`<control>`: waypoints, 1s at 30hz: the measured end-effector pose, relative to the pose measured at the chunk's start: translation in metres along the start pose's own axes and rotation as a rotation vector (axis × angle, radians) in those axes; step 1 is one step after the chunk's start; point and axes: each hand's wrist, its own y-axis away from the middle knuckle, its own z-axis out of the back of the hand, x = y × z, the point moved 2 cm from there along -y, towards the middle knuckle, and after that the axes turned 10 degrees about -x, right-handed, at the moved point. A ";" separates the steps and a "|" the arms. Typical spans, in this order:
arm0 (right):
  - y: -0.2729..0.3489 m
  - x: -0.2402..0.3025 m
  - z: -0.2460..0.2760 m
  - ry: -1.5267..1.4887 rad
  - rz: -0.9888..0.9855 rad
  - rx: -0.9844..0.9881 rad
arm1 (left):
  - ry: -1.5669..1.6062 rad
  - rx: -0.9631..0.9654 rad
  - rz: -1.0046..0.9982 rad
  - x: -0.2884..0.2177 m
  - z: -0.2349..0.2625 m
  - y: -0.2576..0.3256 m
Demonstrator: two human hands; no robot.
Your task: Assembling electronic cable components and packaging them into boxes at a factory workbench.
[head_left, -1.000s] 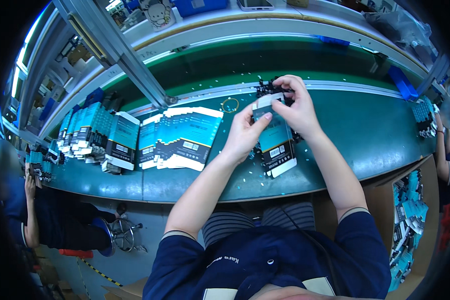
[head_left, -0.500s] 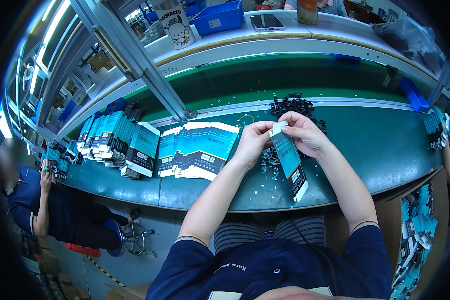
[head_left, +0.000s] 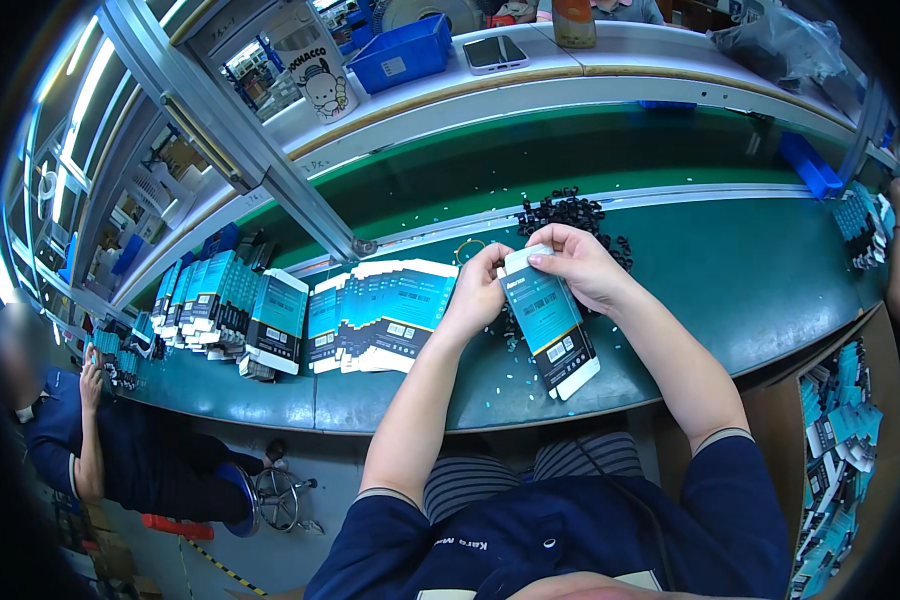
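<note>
Both my hands hold one slim teal, black and white carton point(head_left: 548, 320) by its upper end, its white lower flap pointing toward me. My left hand point(head_left: 478, 292) closes on the left upper edge. The fingers of my right hand point(head_left: 582, 265) pinch the top flap and right edge. Just behind my hands lies a heap of small black parts point(head_left: 562, 213); tiny white and blue pieces are scattered around it, partly hidden by the carton. Left of my hands, flat cartons point(head_left: 395, 310) lie in an overlapping fan on the green bench point(head_left: 710, 290).
More stacked cartons point(head_left: 210, 295) stand farther left. A large cardboard box point(head_left: 792, 440) full of cartons sits at my right. On the back shelf are a blue bin point(head_left: 402, 55), a phone point(head_left: 495, 53) and a patterned cup point(head_left: 320, 80). A seated co-worker point(head_left: 80, 430) is at left.
The carton has turned so its broad printed face shows more fully. Both hands still grip its top. The whole scene has shifted slightly in the picture as the view moved.
</note>
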 end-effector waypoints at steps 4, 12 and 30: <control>-0.009 -0.001 0.003 -0.203 0.156 -0.076 | 0.512 -0.018 0.367 -0.010 -0.014 0.010; -0.009 0.006 -0.002 0.046 0.231 -0.165 | 0.425 0.421 0.417 -0.009 -0.012 0.019; -0.002 -0.008 0.001 0.231 -0.015 0.057 | 0.744 0.067 0.172 -0.025 -0.002 0.000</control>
